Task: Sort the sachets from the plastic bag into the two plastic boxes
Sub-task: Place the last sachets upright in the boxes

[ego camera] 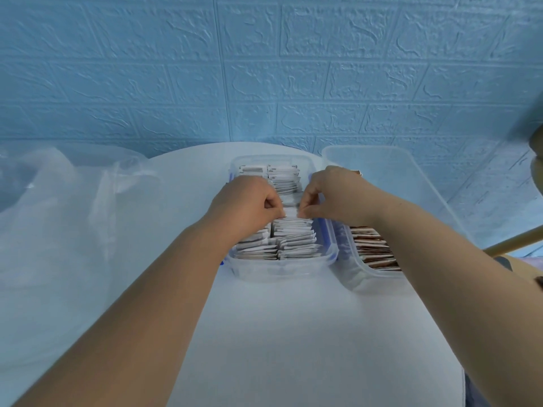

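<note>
A clear plastic box with blue clips (282,267) stands at the table's middle, packed with two rows of upright white sachets (295,243). Over its middle, my left hand (249,201) and my right hand (332,195) each pinch an end of one white sachet (291,213) held among the others. To the right stands a larger clear plastic box (411,183) with brown sachets (373,248) stacked in it, partly hidden by my right forearm. The clear plastic bag (64,218) lies crumpled on the left; what it holds cannot be made out.
The boxes stand on a round white table (293,333) against a blue brick-patterned wall (264,69). A wooden stick (511,245) and part of a seated body show at the right edge.
</note>
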